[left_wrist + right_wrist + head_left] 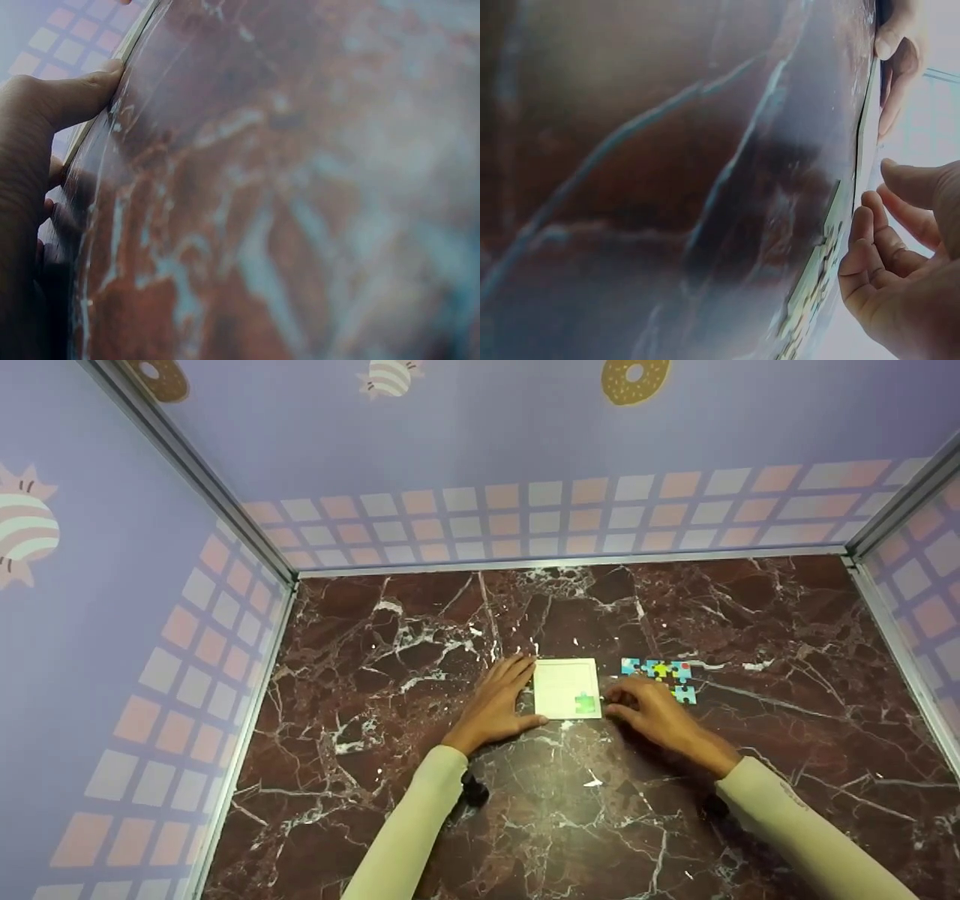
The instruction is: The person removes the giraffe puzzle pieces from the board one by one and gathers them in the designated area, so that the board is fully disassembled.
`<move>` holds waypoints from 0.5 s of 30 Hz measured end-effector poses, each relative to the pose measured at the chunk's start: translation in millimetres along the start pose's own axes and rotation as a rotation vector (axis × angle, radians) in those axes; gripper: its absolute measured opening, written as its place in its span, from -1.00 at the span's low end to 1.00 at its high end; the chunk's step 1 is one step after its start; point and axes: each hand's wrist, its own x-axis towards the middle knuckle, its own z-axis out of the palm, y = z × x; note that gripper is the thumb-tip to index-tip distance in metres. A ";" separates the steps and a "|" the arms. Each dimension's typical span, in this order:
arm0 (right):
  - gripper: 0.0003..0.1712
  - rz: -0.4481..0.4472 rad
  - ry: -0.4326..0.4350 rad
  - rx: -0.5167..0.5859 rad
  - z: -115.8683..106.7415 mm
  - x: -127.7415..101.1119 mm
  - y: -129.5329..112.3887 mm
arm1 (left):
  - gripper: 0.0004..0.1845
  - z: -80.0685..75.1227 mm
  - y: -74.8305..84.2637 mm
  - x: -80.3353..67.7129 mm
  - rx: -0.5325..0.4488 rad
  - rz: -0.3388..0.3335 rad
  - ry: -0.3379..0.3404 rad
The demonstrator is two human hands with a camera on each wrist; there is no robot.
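Note:
A square cream puzzle tray [556, 690] lies flat on the table, with one green jigsaw piece [585, 703] in its lower right corner. My left hand [499, 701] rests against the tray's left side, fingers extended along it and thumb at the near left corner. In the left wrist view, the thumb [94, 90] touches the tray's edge. Just off the tray's right side is my right hand [652, 712]. Its fingers [866, 225] curl loosely in the right wrist view, the thumb apart from them, and I see nothing between them.
Several blue, yellow and green jigsaw pieces [671, 669] lie right of the tray, partly hidden by the right hand. A dark red marbled table [360, 660] carries everything. Patterned purple walls [480, 442] enclose its back and both sides.

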 end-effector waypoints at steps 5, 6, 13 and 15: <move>-0.79 -0.010 -0.034 -0.035 4.2 7.9 -3.0 | 0.13 -0.4 -0.7 -0.1 0.002 -0.005 -0.001; -0.78 -0.015 -0.040 -0.042 5.0 9.5 -3.7 | 0.13 -0.2 -1.0 0.1 0.003 -0.004 0.000; -0.65 -0.034 -0.097 -0.096 10.5 18.0 -5.0 | 0.12 1.3 -1.5 0.0 0.000 0.013 0.027; -0.62 -0.041 -0.106 -0.121 10.6 19.4 -5.9 | 0.11 0.5 -1.1 -0.3 -0.011 0.012 0.032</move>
